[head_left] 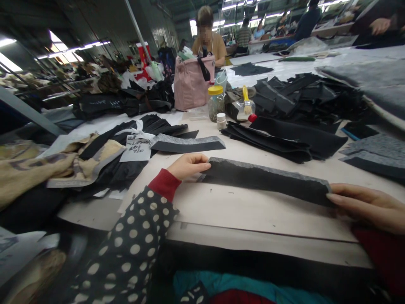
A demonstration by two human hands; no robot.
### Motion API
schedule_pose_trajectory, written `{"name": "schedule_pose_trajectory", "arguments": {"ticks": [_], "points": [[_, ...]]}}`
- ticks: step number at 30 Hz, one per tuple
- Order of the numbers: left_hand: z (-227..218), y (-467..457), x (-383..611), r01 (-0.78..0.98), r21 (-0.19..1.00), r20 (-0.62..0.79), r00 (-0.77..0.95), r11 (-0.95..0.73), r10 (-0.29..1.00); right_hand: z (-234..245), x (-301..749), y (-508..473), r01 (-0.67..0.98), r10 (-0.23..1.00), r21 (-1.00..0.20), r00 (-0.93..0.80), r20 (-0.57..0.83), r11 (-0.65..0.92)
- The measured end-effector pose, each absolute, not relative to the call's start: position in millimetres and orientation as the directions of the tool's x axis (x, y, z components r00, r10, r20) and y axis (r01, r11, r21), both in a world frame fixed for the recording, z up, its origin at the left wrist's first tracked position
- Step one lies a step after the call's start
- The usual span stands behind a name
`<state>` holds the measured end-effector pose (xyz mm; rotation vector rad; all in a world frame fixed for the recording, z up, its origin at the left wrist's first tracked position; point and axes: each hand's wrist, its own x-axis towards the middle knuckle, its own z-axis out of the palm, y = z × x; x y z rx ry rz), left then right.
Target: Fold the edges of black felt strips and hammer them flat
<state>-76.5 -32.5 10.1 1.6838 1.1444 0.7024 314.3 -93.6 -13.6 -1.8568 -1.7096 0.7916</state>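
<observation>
So, holding a dark strip with a gray upper edge lengthwise over the pale tabletop. Pinching one end between thumb and fingers of the left hand, same deal at the other end with the right hand. Can't really tell if touching the tabletop. Just beyond, near a similar gray-and-black piece and some stacked black pieces.

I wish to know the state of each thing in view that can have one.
Dark strip: held at both ends
Left hand: pinching its left end
Right hand: pinching its right end
Yellow-lidded jar: upright, closed
White-capped bottle: upright, closed
Pink bag: upright, open
White label: written on
</observation>
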Motion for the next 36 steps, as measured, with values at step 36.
{"name": "schedule_pose_trajectory", "arguments": {"ticks": [36], "points": [[-6.5,-38.7,-80.1,0.803,0.510,0.028,0.342,-0.308,0.939,-18.1,286.2,-81.1,0.944,0.996,-0.324,0.080,0.048,-0.060]]}}
